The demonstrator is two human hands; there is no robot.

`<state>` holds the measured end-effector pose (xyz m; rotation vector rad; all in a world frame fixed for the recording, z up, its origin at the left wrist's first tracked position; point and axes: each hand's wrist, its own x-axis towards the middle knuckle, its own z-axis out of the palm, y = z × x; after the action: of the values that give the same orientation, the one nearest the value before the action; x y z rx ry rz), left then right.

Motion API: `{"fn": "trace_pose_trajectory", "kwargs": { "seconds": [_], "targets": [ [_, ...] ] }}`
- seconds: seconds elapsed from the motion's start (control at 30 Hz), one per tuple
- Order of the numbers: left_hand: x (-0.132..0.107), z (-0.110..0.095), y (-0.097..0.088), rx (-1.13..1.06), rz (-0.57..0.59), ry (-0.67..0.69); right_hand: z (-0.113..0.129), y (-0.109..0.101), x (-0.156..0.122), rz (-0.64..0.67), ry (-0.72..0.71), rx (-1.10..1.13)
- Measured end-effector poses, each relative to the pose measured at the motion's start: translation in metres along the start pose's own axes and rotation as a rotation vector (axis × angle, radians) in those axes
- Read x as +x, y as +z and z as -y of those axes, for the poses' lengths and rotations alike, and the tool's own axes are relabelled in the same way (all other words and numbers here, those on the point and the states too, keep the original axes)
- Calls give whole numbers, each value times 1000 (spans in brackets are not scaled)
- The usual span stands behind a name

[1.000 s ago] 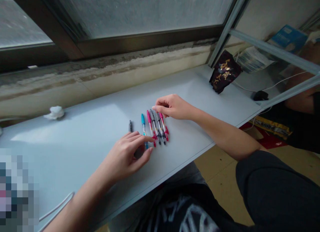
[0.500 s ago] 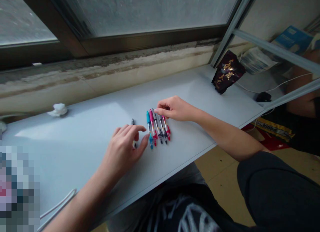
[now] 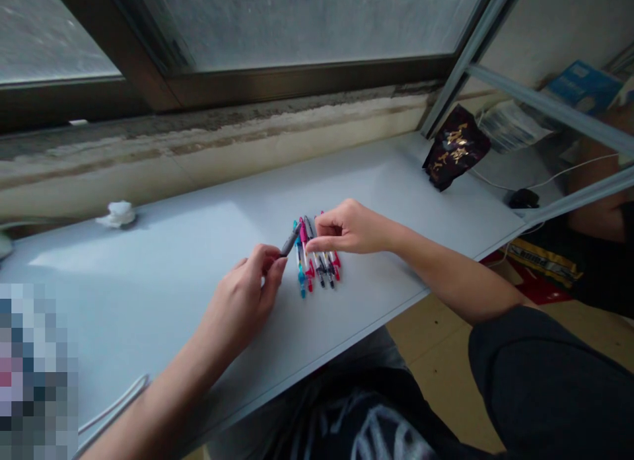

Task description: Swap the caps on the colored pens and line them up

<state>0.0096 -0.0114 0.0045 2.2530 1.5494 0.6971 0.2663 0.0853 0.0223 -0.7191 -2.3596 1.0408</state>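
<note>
Between the thumb and fingers of my left hand (image 3: 247, 281) is a grey pen (image 3: 291, 240), lifted and tilted, its upper end over the top of the pen row. Beside it lies a row of several clear-barrelled pens: a teal pen (image 3: 301, 275) at the left, a pink pen (image 3: 304, 234), then grey-and-black pens (image 3: 320, 268) and a red-pink pen (image 3: 337, 265) at the right. My right hand (image 3: 347, 225) hovers over the row and hides part of it. Its fingers are curled, with the thumb held a little apart and nothing visible between them.
The pens lie on a white tabletop (image 3: 198, 295) below a window. Crumpled white tissue (image 3: 120, 214) sits at the back left, a dark packet with gold lettering (image 3: 456, 146) at the back right. A metal frame (image 3: 555, 103) borders the right side; another person's arm shows beyond it.
My left hand has picked up the grey pen from the table and raised it toward the row. My right hand has shifted slightly toward me, its thumb now farther from the fingers.
</note>
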Motion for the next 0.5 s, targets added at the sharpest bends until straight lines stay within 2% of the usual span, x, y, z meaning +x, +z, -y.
{"fn": "trace_pose_trajectory", "kwargs": {
  "seconds": [0.07, 0.13, 0.23, 0.37, 0.5],
  "targets": [
    [-3, -4, 2, -114, -24, 74, 3, 7, -2, 87, -30, 99],
    [-5, -8, 3, -179, 11, 164, 7, 16, -3, 168, -60, 198],
    [-7, -12, 3, -246, 85, 250, 11, 30, -4, 195, -109, 313],
    [-7, -12, 2, -256, 82, 193, 14, 35, -5, 141, -82, 356],
    [-3, -10, 1, -260, 89, 31, 17, 26, -5, 30, -41, 366]
  ]
}}
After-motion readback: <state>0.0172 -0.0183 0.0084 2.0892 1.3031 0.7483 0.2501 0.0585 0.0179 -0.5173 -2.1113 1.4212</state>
